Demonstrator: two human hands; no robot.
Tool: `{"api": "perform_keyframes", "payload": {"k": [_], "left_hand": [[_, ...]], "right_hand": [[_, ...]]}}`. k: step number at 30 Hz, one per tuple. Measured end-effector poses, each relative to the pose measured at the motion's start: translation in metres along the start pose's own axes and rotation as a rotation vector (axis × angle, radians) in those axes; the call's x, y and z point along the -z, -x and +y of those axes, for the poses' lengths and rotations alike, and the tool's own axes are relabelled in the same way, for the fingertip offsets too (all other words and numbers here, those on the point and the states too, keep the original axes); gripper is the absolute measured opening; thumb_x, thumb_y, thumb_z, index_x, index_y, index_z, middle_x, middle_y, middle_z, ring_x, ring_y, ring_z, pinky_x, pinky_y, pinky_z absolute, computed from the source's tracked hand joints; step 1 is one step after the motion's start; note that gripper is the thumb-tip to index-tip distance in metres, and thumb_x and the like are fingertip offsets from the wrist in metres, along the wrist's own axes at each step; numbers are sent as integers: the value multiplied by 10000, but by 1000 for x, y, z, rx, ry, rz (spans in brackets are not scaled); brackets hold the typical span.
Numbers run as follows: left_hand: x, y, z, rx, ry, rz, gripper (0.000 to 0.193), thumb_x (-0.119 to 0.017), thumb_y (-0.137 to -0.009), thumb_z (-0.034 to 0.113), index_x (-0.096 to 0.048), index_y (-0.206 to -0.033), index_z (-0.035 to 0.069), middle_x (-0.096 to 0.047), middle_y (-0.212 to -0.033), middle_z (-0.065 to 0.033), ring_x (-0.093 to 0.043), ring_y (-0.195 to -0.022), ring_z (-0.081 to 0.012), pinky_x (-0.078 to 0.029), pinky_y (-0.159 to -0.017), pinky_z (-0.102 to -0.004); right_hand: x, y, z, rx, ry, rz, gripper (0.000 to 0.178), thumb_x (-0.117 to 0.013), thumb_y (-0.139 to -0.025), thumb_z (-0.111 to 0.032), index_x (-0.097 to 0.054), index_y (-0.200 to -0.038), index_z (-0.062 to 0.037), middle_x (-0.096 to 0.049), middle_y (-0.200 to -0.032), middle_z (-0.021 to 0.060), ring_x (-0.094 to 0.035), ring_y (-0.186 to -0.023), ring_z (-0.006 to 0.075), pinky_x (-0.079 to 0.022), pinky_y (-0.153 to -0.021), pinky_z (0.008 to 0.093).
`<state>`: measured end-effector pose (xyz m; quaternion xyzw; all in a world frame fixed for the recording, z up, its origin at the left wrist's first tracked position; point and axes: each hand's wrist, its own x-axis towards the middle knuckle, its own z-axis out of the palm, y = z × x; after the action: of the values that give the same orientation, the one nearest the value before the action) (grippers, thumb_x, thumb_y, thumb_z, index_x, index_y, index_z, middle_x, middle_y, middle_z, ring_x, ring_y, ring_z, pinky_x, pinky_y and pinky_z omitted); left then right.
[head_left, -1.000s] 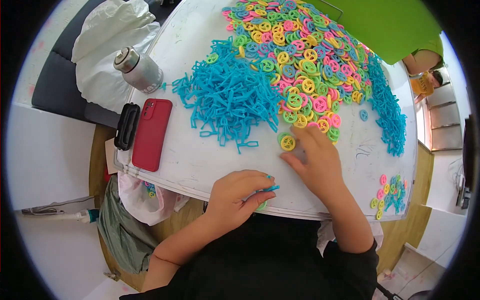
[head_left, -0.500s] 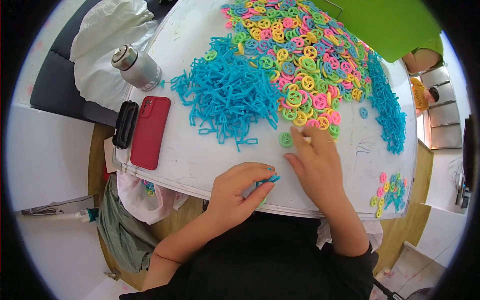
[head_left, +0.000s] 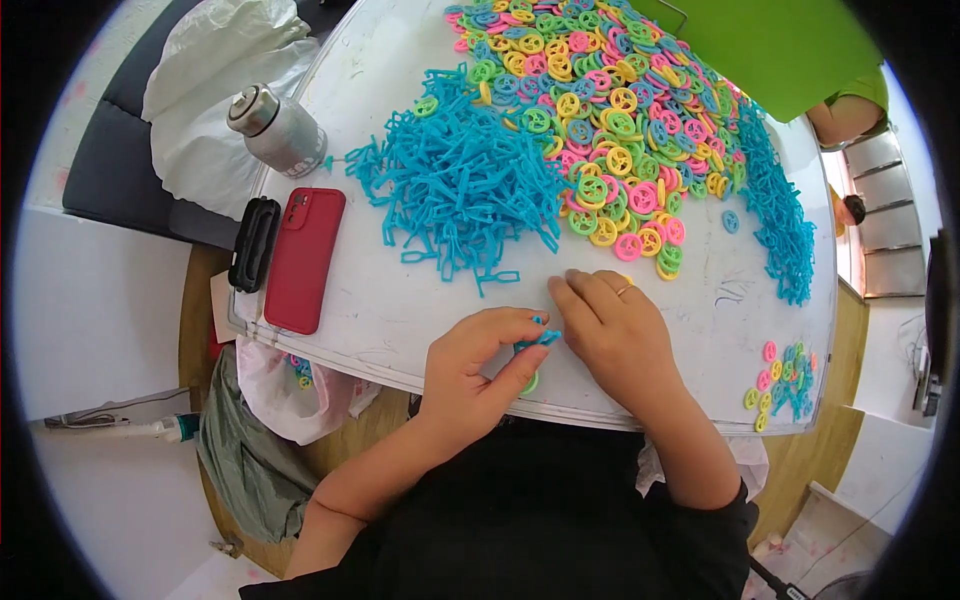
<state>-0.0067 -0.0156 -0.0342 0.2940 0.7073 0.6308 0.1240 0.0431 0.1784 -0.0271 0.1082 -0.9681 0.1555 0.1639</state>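
Note:
Between the thumb and fingers of my left hand [head_left: 482, 362] is a small blue plastic piece [head_left: 538, 338]. The edge of a green wheel [head_left: 531, 383] shows just below that hand; whether it is joined to the blue piece is hidden. Close by on the right, my right hand [head_left: 618, 325] is closed, its fingers bent down and what they hold out of sight. Beyond both hands lies a heap of blue forked plastic pieces [head_left: 465, 185]. Next to it spreads a large pile of pink, yellow, green and blue spoked wheels [head_left: 620, 125].
At the left table edge are a red phone [head_left: 303, 262], a black case [head_left: 255, 245] and a silver bottle [head_left: 277, 130]. More blue pieces [head_left: 778, 215] line the right side, with a small mixed group [head_left: 790, 382] nearer. Another person's arm [head_left: 845, 120] shows at the far right.
My right hand has drawn back from the wheel pile toward my left hand. The green wheel that lay by its fingers no longer shows there. My left hand keeps the blue piece.

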Motion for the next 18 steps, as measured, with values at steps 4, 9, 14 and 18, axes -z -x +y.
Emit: {"api": "perform_keyframes", "payload": {"k": [4, 9, 14, 18], "left_hand": [[2, 0, -2, -17, 9, -2, 198, -683, -851, -41, -677, -1046, -3, -692, -1123, -144, -652, -1059, -234, -492, -938, -335], [3, 3, -3, -4, 32, 16, 208, -683, -850, -44, -680, -1053, -1, -685, -1140, -146, -646, -1072, -236, -487, -943, -335], [-4, 0, 2, 26, 81, 10, 220, -694, -846, -42, -696, -1059, 15, -689, -1143, -146, -650, -1078, -244, -494, -934, -336], [-7, 0, 6, -29, 4, 18, 224, -704, -842, -38, -702, -1059, 19, -700, -1126, -145, -670, -1034, -244, -510, -901, -332]], "right_hand": [[3, 4, 0, 9, 6, 4, 396, -729, -689, -11, -661, -1080, -4, -661, -993, 132, -642, -907, 318, -538, -746, 378], [26, 10, -6, -763, -1258, 0, 166, -671, -899, -30, -659, -1059, 9, -703, -939, 116, -674, -887, 205, -556, -775, 338], [19, 15, -28, -663, -1542, 91, 116, -642, -931, -31, -626, -1032, 22, -679, -1069, 134, -674, -945, 190, -573, -846, 338], [14, 20, -35, -879, -1636, 167, 117, -641, -945, -58, -595, -1024, 15, -680, -1030, 130, -681, -917, 192, -591, -832, 356]]}}
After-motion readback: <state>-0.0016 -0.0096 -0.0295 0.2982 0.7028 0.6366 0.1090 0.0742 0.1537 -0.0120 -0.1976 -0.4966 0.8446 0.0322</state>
